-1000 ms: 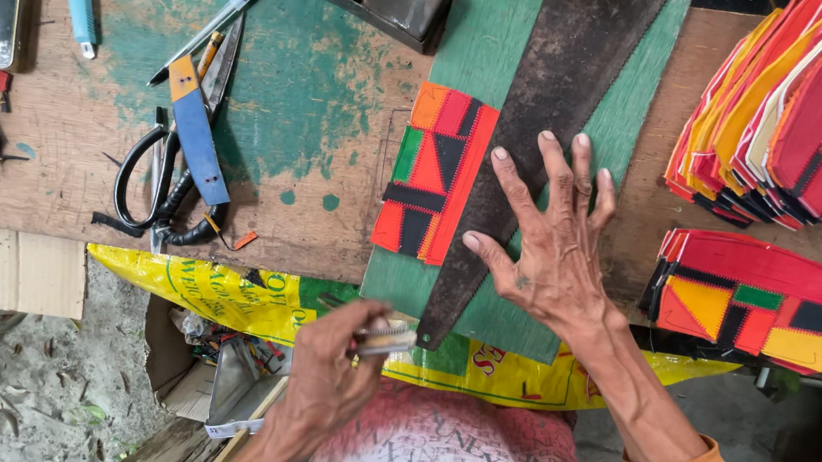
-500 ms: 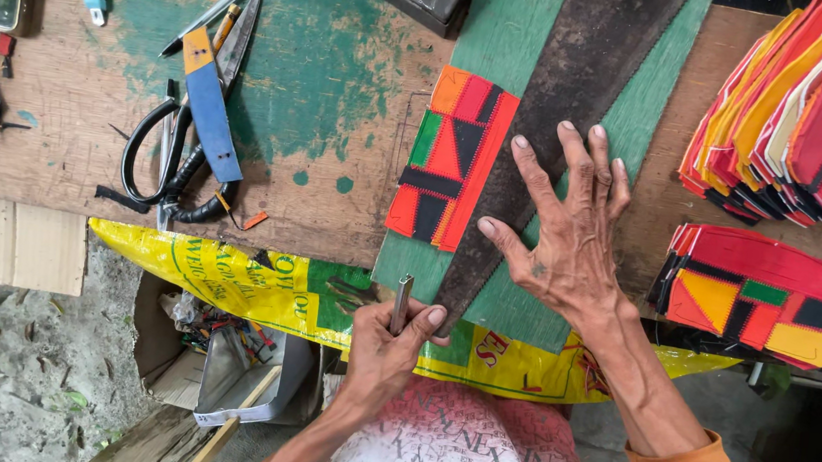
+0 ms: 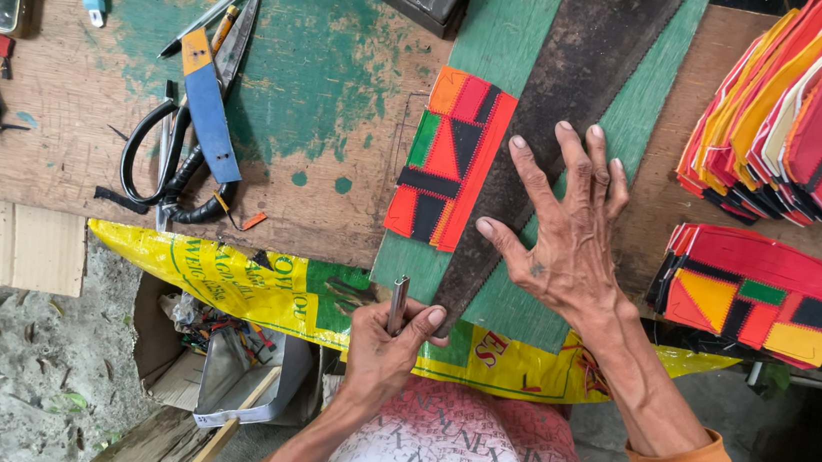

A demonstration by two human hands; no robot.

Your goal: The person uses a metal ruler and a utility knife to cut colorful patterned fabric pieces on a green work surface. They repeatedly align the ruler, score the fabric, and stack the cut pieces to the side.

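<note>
Landmark: the long dark rusted steel saw blade (image 3: 564, 105), lying diagonally on a green-painted plank (image 3: 511, 30), toothed edge toward the upper right.

Worn wooden workbench (image 3: 314, 192) with patches of green paint carries the plank and blade. Yellow printed plastic sack (image 3: 226, 278) hangs from the bench edge below the blade's lower end.

Fanned stack of red, yellow and orange patchwork pieces (image 3: 805, 108) sits right of the blade; a flat red patchwork pouch (image 3: 756, 294) lies below that stack. One orange, red, green and black patchwork panel (image 3: 450, 159) lies just left of the blade, touching its edge.

Right hand (image 3: 571, 236): fingers spread, palm pressed flat on the blade's middle.

Left hand (image 3: 390, 345): at the blade's lower end, fingers pinching a small upright grey metal file (image 3: 398, 302).

Black-handled scissors (image 3: 171, 163) and a blue-handled utility knife (image 3: 207, 106) lie well left of the blade.
</note>
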